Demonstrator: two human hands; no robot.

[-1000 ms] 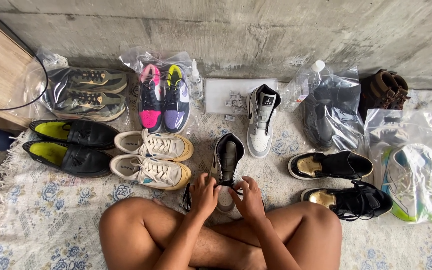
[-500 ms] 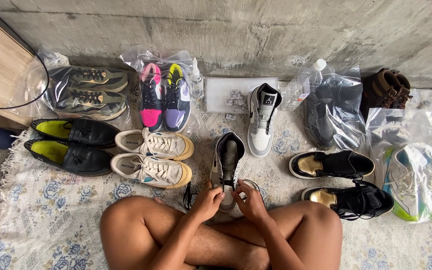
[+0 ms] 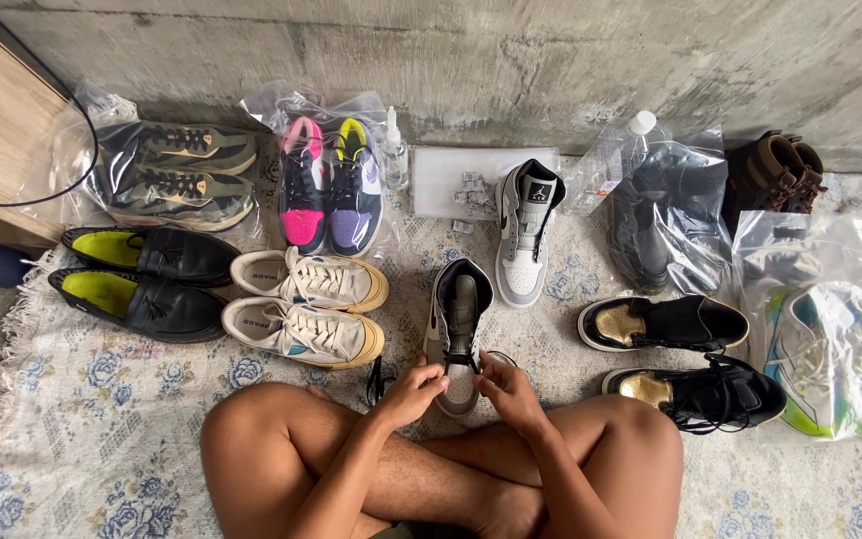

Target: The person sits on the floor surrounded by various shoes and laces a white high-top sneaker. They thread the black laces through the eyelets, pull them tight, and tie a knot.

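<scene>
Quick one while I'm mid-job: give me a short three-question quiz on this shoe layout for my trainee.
1. True or false: both hands touch the grey high-top sneaker.
2. Which pair lies nearest the left hand? A) cream sneakers B) brown boots C) black loafers
3. Fill in: the pink and purple sneakers sit inside a clear plastic ____.

Key: 1 true; 2 A; 3 bag. The right hand is at the lace too.

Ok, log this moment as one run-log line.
left hand: on grey high-top sneaker laces | right hand: on same laces | matching sneaker: upright beyond | surface: floral rug
</scene>
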